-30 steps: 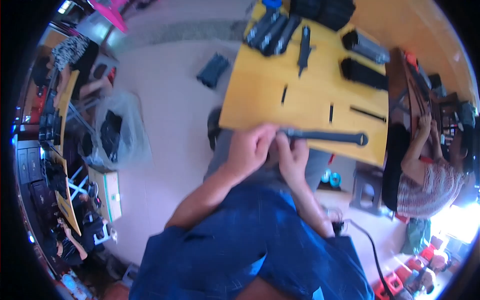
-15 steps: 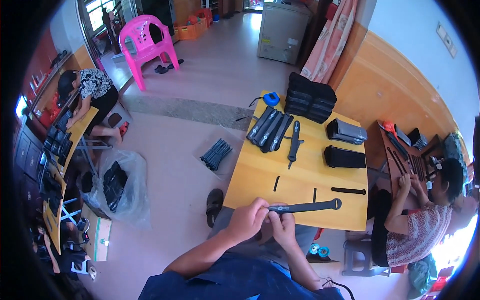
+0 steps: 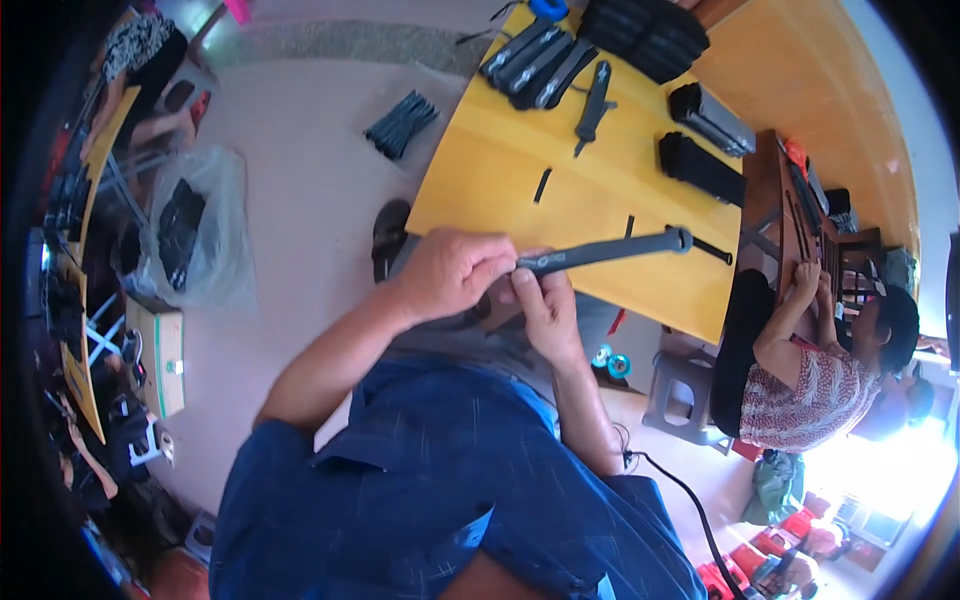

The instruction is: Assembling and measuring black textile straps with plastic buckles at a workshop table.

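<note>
A dark grey strap [image 3: 610, 250] with a slotted, rounded end and a pale printed mark is held over the table's near edge. My left hand [image 3: 455, 272] pinches its left end between thumb and fingers. My right hand [image 3: 545, 310] is closed on the strap just beside the left, thumb on top. The slotted end points right, in front of a thin black strap [image 3: 712, 251] lying on the table. Farther off lie a single similar strap [image 3: 595, 105] and a row of several more [image 3: 540, 68]. Two short black strips [image 3: 542, 185] [image 3: 630, 226] lie nearer.
The yellow table [image 3: 480, 150] also bears black stacked bundles [image 3: 650, 35], two folded dark bundles [image 3: 705, 168] and a blue tape measure [image 3: 547, 9]. Dark strips [image 3: 402, 124] lie on the floor at left, near a clear plastic bag [image 3: 210, 220]. A co-worker [image 3: 820, 390] sits at right.
My view has tilted downward, so the table appears higher and more of my shirt shows. Both hands still hold the strap, which now overlaps the thin black strap in view.
</note>
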Action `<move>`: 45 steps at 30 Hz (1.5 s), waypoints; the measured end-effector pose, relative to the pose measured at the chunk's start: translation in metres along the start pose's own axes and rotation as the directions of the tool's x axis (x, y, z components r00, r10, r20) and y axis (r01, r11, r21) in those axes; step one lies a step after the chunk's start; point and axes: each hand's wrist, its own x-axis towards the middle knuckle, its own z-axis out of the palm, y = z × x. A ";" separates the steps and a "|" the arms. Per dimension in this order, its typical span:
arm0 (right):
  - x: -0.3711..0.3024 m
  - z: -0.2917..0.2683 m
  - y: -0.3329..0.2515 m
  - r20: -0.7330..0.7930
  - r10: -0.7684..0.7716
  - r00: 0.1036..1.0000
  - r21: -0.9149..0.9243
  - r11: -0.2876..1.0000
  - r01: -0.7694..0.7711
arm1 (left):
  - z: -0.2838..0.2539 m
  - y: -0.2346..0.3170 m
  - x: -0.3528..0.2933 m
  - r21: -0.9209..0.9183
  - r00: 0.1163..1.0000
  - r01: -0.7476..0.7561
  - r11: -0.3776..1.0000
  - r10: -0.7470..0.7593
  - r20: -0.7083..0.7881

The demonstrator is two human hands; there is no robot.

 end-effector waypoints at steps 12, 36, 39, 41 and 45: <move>0.007 -0.031 -0.009 0.354 0.150 0.923 -0.056 0.989 -0.139 | -0.008 -0.003 -0.004 0.242 0.959 -0.210 0.947 0.151 0.241; 0.006 -0.011 -0.013 0.274 0.200 0.941 0.146 0.958 -0.246 | -0.013 -0.014 -0.012 -0.190 0.969 0.166 0.968 -0.124 0.216; 0.007 -0.007 -0.010 0.221 0.249 0.943 0.126 0.952 -0.280 | -0.010 -0.012 -0.012 -0.037 0.990 0.102 0.994 -0.097 0.101; 0.008 -0.007 -0.007 0.201 0.262 0.944 0.124 0.949 -0.290 | -0.007 -0.011 -0.013 0.095 1.000 -0.013 0.995 0.014 -0.010; 0.006 -0.003 -0.011 0.196 0.294 0.935 0.128 0.938 -0.322 | -0.003 -0.008 -0.016 0.224 0.997 -0.076 0.972 0.080 -0.008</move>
